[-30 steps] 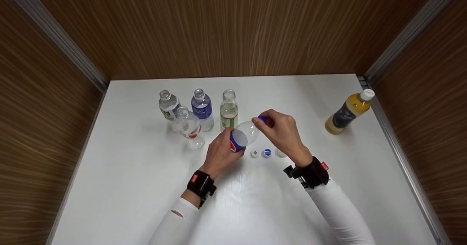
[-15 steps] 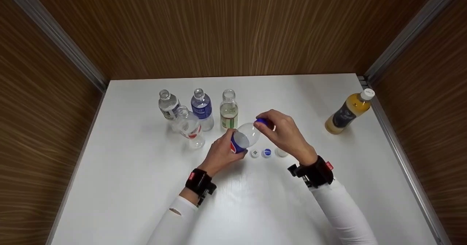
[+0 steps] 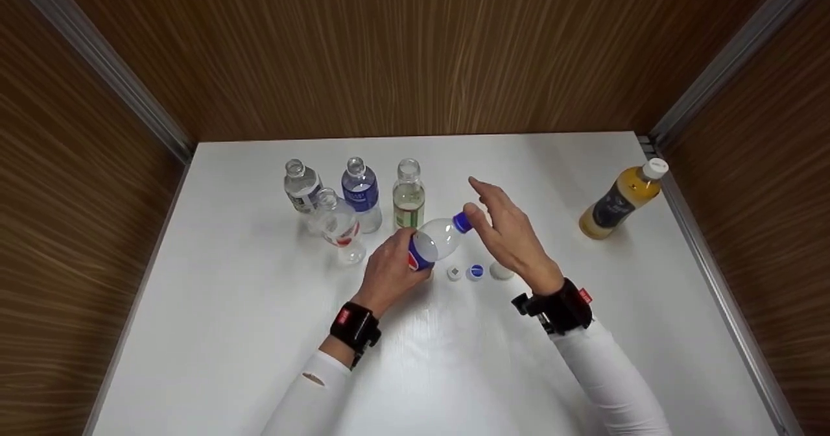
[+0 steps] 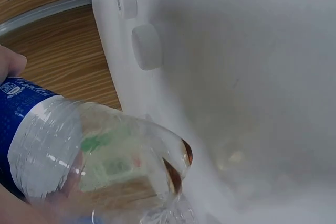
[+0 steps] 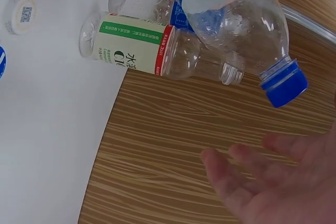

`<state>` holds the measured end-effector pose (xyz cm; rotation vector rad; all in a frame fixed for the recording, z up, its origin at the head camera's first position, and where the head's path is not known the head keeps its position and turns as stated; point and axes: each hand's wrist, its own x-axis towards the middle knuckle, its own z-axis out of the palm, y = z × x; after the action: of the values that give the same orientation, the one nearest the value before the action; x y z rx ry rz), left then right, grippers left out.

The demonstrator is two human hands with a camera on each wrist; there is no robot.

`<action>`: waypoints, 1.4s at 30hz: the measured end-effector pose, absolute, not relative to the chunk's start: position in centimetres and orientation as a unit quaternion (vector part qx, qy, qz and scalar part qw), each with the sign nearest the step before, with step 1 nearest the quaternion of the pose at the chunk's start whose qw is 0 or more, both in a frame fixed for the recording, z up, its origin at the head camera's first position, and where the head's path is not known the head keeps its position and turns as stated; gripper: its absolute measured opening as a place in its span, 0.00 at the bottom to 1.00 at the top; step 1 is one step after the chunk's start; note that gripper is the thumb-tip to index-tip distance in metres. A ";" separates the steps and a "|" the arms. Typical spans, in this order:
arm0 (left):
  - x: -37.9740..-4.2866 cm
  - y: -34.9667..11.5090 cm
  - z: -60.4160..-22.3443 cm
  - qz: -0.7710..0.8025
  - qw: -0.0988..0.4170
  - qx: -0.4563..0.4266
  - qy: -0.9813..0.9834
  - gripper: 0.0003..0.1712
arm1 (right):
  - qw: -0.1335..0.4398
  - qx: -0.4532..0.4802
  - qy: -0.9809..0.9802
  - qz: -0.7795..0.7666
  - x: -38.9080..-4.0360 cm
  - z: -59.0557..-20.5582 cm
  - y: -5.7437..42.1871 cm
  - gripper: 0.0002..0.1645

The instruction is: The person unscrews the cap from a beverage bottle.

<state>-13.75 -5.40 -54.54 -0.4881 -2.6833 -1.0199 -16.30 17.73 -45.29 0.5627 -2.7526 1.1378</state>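
My left hand (image 3: 392, 266) grips a clear plastic soda bottle (image 3: 436, 241) round its blue label, tilted with its neck up to the right. A blue cap (image 5: 286, 83) sits on the bottle's neck. In the left wrist view a little brown liquid shows in the bottle base (image 4: 173, 171). My right hand (image 3: 513, 238) is beside the cap with its fingers spread and nothing in them, the thumb close to the cap in the head view. On the table just below the bottle lie a small white cap (image 3: 454, 272), a blue-and-white cap (image 3: 476, 272) and a larger white cap (image 3: 501, 270).
Behind my left hand stand several uncapped bottles: one with a green-and-white label (image 3: 408, 197), one blue-labelled (image 3: 360, 193), and a clear one (image 3: 301, 186). A waisted clear bottle (image 3: 338, 225) is in front. A capped bottle of yellow drink (image 3: 619, 201) stands far right. Wood-grain panels (image 3: 415, 53) surround the table.
My right hand has let go of the blue cap and its fingers have opened out, the cap staying on the bottle. My left hand holds the bottle in nearly the same place.
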 end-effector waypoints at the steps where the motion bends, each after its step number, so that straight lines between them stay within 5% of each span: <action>1: -13.7 -5.4 -54.5 -0.344 0.117 -0.166 -0.917 0.41 | 0.053 0.182 -0.908 0.374 -16.3 -45.2 17.7 0.48; 9: -13.9 -5.4 -54.4 -0.333 0.111 -0.159 -0.923 0.42 | 0.038 0.192 -0.914 0.355 -16.2 -45.1 17.4 0.41; 20: -13.9 -5.4 -54.5 -0.324 0.128 -0.165 -0.923 0.44 | 0.109 0.227 -0.902 0.351 -16.2 -45.4 17.4 0.18; 38: -13.9 -5.6 -54.4 -0.340 0.123 -0.161 -0.918 0.44 | 0.073 0.322 -0.856 0.398 -16.5 -45.0 18.2 0.17; 42: -14.0 -5.6 -54.5 -0.341 0.117 -0.159 -0.919 0.43 | 0.068 0.309 -0.866 0.388 -16.4 -45.0 18.3 0.26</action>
<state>-13.98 -5.56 -54.45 -0.4653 -2.6898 -0.9995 -16.43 18.26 -44.98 0.9317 -2.6067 1.1686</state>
